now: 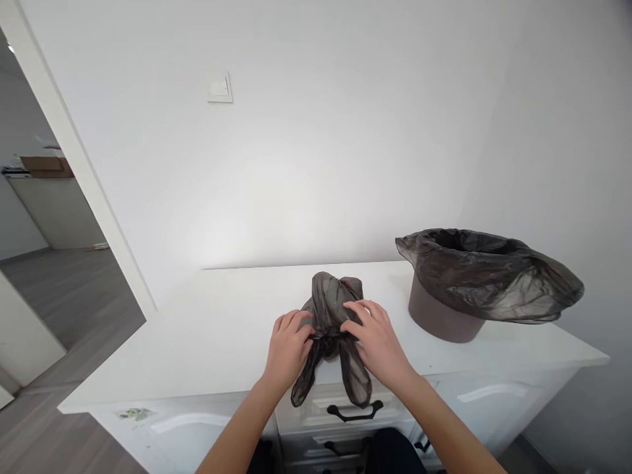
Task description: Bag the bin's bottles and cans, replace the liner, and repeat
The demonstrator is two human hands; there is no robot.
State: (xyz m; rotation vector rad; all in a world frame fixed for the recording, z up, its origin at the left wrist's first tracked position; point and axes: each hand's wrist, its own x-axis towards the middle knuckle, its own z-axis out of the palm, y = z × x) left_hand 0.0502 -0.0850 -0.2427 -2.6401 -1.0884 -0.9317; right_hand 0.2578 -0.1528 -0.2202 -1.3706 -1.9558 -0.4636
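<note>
A dark, see-through garbage bag (332, 299) sits near the front edge of the white cabinet top, bunched into a small bundle. Its neck is tied in a knot, and two loose ends hang over the edge towards me. My left hand (289, 345) grips the bag's left side beside the knot, fingers curled. On the opposite side, my right hand (378, 339) has bent fingers closed against the bag; its thumb is partly hidden. What the bag contains cannot be made out.
To the right stands a brown trash can (439, 313), lined with a dark bag (494, 276) folded widely over its rim. The white cabinet (207, 349) has drawers with black handles (354, 413). Behind is a wall with a light switch (220, 87); a doorway opens at left.
</note>
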